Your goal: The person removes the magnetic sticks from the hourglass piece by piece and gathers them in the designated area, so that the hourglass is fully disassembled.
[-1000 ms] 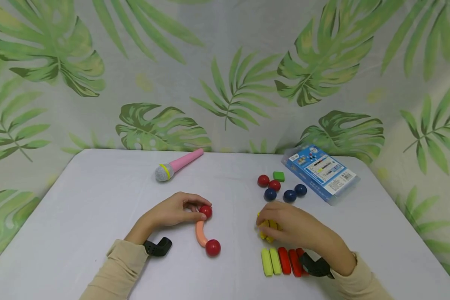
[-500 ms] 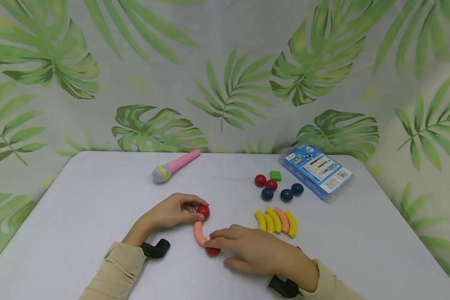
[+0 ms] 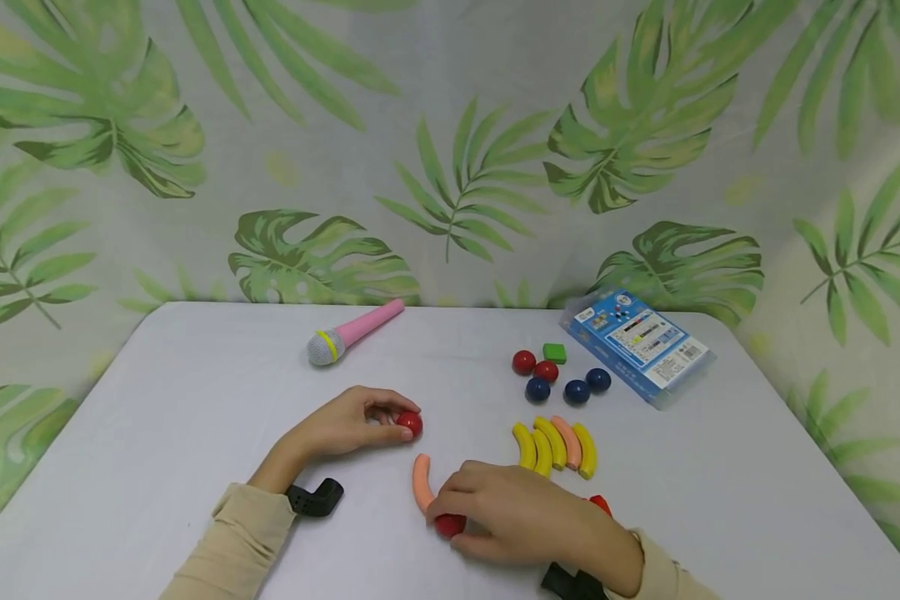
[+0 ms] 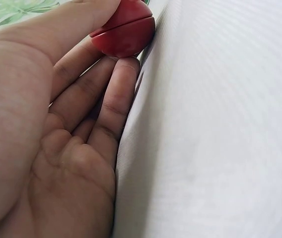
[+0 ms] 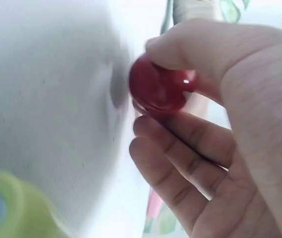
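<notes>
My left hand (image 3: 348,423) pinches a red ball (image 3: 410,424) between thumb and fingers, low over the white table. In the left wrist view that ball (image 4: 126,37) shows a groove around its middle. Nearer me, my right hand (image 3: 513,512) grips a second red ball (image 3: 450,525), partly covered by its fingers. Thumb and fingers close around this ball (image 5: 161,87) in the right wrist view. A curved peach-coloured stick (image 3: 422,483) runs from the second ball up toward the left hand, its far end apart from the left ball.
Several curved yellow sticks (image 3: 557,443) and a peach one lie beyond the right hand. Behind them are red balls (image 3: 524,362), dark blue balls (image 3: 577,392) and a green block (image 3: 554,353). A blue box (image 3: 645,342) lies back right, a pink toy microphone (image 3: 356,332) back left.
My right hand has come left from the yellow sticks to the second red ball. The peach stick has come away from the left ball and shifted right and nearer me. The left hand stays.
</notes>
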Demonstrator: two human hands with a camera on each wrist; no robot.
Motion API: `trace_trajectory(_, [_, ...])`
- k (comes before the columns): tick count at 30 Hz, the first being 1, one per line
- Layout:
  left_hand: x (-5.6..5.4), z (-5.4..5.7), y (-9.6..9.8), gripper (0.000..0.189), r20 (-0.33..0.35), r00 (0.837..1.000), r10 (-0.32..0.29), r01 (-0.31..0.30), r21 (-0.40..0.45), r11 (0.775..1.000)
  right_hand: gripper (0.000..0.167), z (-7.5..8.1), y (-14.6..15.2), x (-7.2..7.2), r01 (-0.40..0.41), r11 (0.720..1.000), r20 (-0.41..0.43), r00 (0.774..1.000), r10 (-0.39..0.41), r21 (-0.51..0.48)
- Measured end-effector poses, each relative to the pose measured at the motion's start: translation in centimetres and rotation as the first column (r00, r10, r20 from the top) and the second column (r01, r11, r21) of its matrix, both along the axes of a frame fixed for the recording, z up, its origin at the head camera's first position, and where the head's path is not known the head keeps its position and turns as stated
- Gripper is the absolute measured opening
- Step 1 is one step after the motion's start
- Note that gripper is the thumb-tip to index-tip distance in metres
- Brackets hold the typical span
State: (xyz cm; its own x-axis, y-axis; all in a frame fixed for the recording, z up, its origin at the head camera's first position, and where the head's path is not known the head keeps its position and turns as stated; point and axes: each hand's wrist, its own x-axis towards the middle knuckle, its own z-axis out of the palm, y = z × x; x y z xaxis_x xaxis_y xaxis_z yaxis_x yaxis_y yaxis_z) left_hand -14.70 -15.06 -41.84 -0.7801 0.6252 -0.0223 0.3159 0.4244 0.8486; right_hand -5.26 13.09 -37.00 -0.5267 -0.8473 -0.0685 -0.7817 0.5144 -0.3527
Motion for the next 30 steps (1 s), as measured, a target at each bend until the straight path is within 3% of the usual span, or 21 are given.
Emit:
trace_trajectory(6, [0.0, -0.1, -0.3, 0.034, -0.007, 1.000, 0.006, -0.006, -0.005, 1.000, 0.027, 0.2, 0.4, -0.2, 0.053, 0.998, 0.023, 0.998, -0.052, -0.032])
trace_trajectory(11, [0.0, -0.1, -0.3, 0.035, 0.000, 1.000, 0.001, -0.001, 0.001, 1.000, 0.024, 0.2, 0.3, -0.2, 0.082, 0.997, 0.100, 0.992, -0.081, -0.003])
trace_trajectory(17, [0.1, 0.1, -0.1, 0.034, 0.008, 1.000, 0.002, -0.002, -0.003, 1.000, 0.026, -0.1, 0.6, -0.2, 0.090, 0.996, 0.094, 0.991, -0.092, 0.025])
trace_trajectory(23, [0.0, 0.0, 0.0, 0.034, 0.013, 1.000, 0.002, -0.002, -0.003, 1.000, 0.032, 0.9, 1.0, -0.6, 0.156, 0.985, 0.137, 0.977, -0.164, 0.071])
trace_trajectory(30, [0.0, 0.0, 0.0, 0.034, 0.019, 1.000, 0.005, -0.005, 0.002, 1.000, 0.032, 1.9, 2.7, -2.1, 0.223, 0.975, 0.054, 0.973, -0.223, 0.004])
